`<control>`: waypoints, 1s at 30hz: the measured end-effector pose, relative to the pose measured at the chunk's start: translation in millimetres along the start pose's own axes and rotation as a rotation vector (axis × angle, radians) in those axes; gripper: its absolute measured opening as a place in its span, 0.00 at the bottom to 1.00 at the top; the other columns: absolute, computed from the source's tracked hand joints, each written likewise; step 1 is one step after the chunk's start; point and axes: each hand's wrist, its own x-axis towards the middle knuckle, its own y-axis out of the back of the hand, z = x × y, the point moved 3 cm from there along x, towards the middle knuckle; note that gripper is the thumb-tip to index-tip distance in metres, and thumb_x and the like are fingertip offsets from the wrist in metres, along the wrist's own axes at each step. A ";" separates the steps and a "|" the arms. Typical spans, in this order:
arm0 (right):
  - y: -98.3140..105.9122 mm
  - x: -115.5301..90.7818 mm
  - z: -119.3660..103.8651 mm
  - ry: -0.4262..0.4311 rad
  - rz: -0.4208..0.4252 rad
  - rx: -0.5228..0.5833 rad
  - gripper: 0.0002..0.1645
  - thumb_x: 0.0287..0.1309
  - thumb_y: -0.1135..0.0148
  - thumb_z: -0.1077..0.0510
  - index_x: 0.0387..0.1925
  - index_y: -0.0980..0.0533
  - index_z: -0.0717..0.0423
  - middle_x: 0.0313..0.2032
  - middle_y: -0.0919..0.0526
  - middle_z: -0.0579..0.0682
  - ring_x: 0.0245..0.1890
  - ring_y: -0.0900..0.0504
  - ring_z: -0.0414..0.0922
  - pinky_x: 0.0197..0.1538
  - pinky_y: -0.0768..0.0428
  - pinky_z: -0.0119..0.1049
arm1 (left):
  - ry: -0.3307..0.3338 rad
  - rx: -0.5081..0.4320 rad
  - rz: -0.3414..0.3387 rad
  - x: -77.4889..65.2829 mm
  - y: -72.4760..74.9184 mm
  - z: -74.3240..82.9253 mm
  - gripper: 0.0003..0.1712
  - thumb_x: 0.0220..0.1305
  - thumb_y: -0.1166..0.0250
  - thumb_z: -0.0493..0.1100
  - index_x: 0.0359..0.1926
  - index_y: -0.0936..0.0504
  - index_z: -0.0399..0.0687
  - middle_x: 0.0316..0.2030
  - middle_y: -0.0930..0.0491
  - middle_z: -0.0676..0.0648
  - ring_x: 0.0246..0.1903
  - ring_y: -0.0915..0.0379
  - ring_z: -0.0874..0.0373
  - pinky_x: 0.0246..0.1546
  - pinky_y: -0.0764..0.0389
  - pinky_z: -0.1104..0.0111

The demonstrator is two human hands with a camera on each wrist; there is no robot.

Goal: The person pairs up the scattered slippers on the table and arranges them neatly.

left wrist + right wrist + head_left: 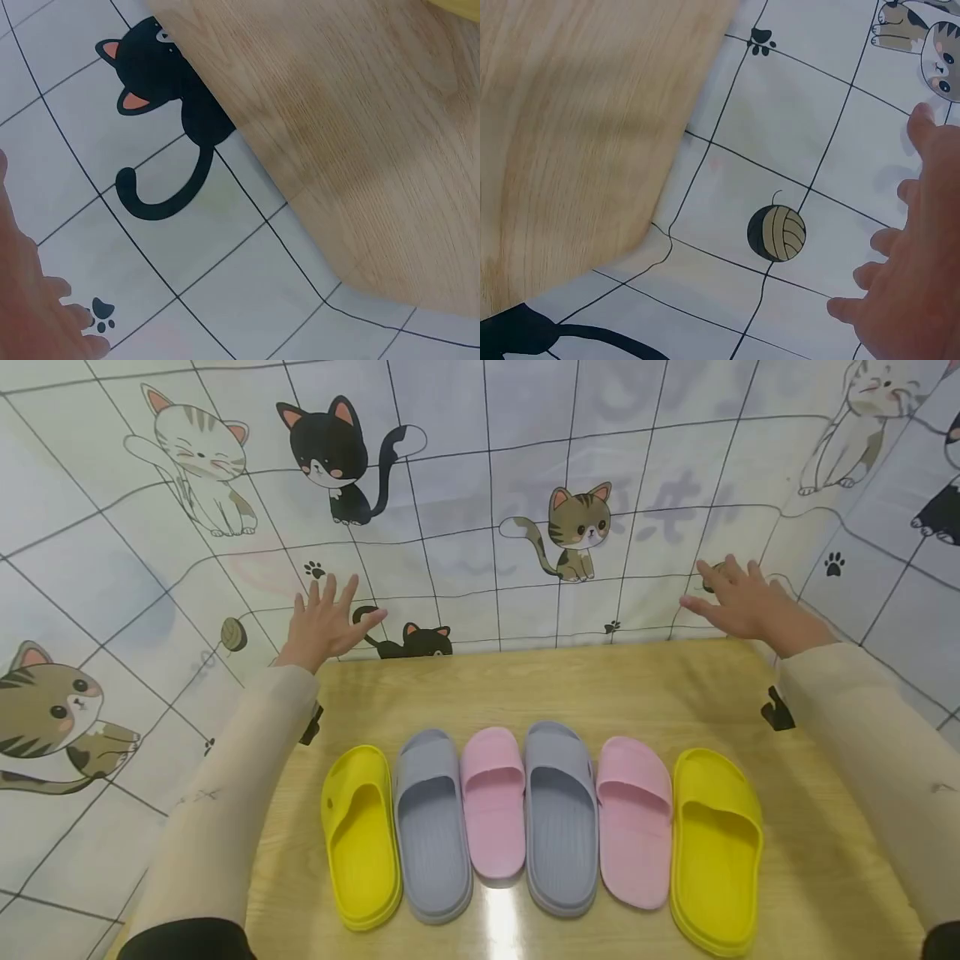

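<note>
My left hand [321,625] is held out past the far left corner of the wooden table, fingers spread and holding nothing. On the other side, my right hand [750,602] reaches out beyond the far right corner, fingers also spread. Between the forearms several slippers lie in a row, toes pointing away from me. From left to right come a yellow slipper [363,852], a grey slipper [433,843], a pink slipper [495,831], another grey slipper [562,835], another pink slipper [634,852] and another yellow slipper [716,868]. Both hands are apart from them.
The wooden table [525,685] ends in a straight far edge with rounded corners. Behind and beside it hangs a white gridded sheet [457,552] printed with cartoon cats. A dark wrist-camera piece [777,710] shows by the right sleeve.
</note>
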 end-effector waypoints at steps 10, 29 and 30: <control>-20.2 -25.2 -18.9 0.034 0.048 -0.007 0.56 0.74 0.69 0.25 0.82 0.74 0.55 0.77 0.74 0.76 0.75 0.67 0.80 0.69 0.57 0.83 | -0.011 -0.035 -0.062 -31.5 -5.8 7.0 0.58 0.66 0.66 0.85 0.83 0.71 0.60 0.80 0.70 0.27 0.77 0.71 0.18 0.72 0.62 0.24; -115.6 -124.3 -53.6 0.035 -0.162 0.264 0.60 0.75 0.56 0.29 0.77 0.56 0.77 0.74 0.53 0.84 0.72 0.49 0.82 0.69 0.45 0.79 | 0.021 -0.194 -0.437 -153.4 -58.6 31.5 0.65 0.69 0.62 0.82 0.81 0.58 0.32 0.74 0.44 0.21 0.71 0.44 0.21 0.69 0.39 0.30; -118.9 -130.7 -56.7 0.023 -0.170 0.240 0.59 0.74 0.56 0.28 0.77 0.53 0.76 0.73 0.50 0.83 0.71 0.46 0.82 0.67 0.42 0.79 | 0.023 -0.196 -0.469 -161.2 -60.1 34.8 0.65 0.69 0.61 0.82 0.81 0.57 0.32 0.74 0.42 0.21 0.71 0.43 0.21 0.69 0.38 0.30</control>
